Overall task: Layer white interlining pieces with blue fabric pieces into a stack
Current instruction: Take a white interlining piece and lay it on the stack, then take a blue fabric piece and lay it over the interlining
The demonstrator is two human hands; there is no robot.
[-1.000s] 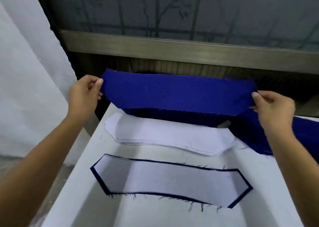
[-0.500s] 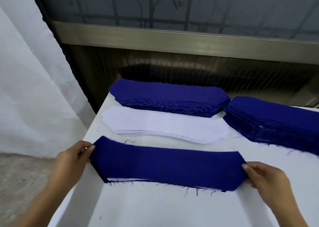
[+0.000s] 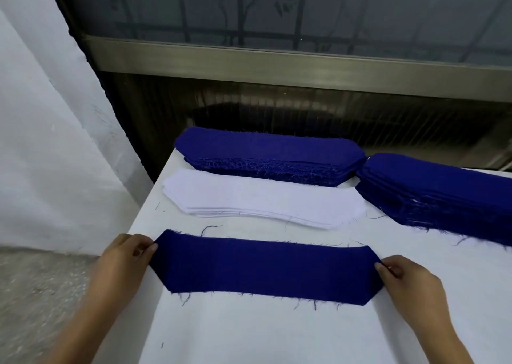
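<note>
A long blue fabric piece (image 3: 266,271) with angled ends lies flat on the white table (image 3: 249,333), covering the white interlining piece seen under it earlier. My left hand (image 3: 123,261) pinches its left tip and my right hand (image 3: 410,283) pinches its right tip. Behind it sits a low pile of white interlining pieces (image 3: 263,200). A thick pile of blue pieces (image 3: 266,154) stands at the table's far edge, and a second blue pile (image 3: 440,194) lies at the right.
The table's left edge drops to a grey floor (image 3: 36,294). A white cloth or wall (image 3: 50,142) hangs at the left. A window frame (image 3: 277,64) and a dark ribbed panel run behind the table.
The blue piece came down from mid-air over the far pile onto the near stack. It now lies flat and squarer, hiding the white piece that showed below it.
</note>
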